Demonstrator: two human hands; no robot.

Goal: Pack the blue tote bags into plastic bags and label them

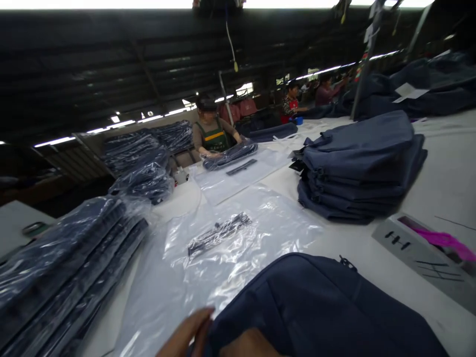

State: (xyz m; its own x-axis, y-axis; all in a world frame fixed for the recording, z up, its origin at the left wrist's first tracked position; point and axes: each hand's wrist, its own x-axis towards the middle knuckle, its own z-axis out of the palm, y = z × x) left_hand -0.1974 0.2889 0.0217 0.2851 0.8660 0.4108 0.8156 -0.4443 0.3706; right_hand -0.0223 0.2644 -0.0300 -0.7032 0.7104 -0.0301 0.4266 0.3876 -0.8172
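Hands at near-left end of navy bag; loose film alongside.
Left hand (188,332) touches the bag's edge, fingers slightly bent, close together; right hand (250,344) rests against it, partly cropped. Whether either grips: cannot tell. Navy bag (320,307) lies on the surface (351,240); dragging it could ruck the adjoining clear plastic (148,297), its slack being the cause. Navy stack (357,158) sits beyond.

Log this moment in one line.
left hand: at edge of navy bag | right hand: on bag | nearby: clear plastic bags, navy bag stack, gray box
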